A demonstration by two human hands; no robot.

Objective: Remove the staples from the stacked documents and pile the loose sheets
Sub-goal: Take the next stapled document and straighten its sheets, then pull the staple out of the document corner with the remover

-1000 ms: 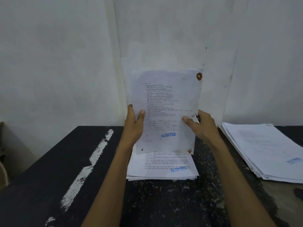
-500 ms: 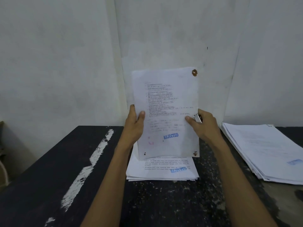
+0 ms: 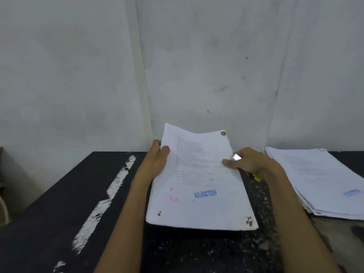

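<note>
Left hand [image 3: 157,160] and right hand [image 3: 250,162] pinch the document [image 3: 199,186] by its sides, thumbs on top; right hand also holds a tool [image 3: 237,157]; paper pile [image 3: 323,180] lies right of that grip.

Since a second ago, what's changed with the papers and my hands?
The stamped document, earlier upright, has tipped forward and come down nearly flat over the table. The left hand and right hand still grip its sides, the right also keeping the metal tool. The stack at right has not moved.
</note>
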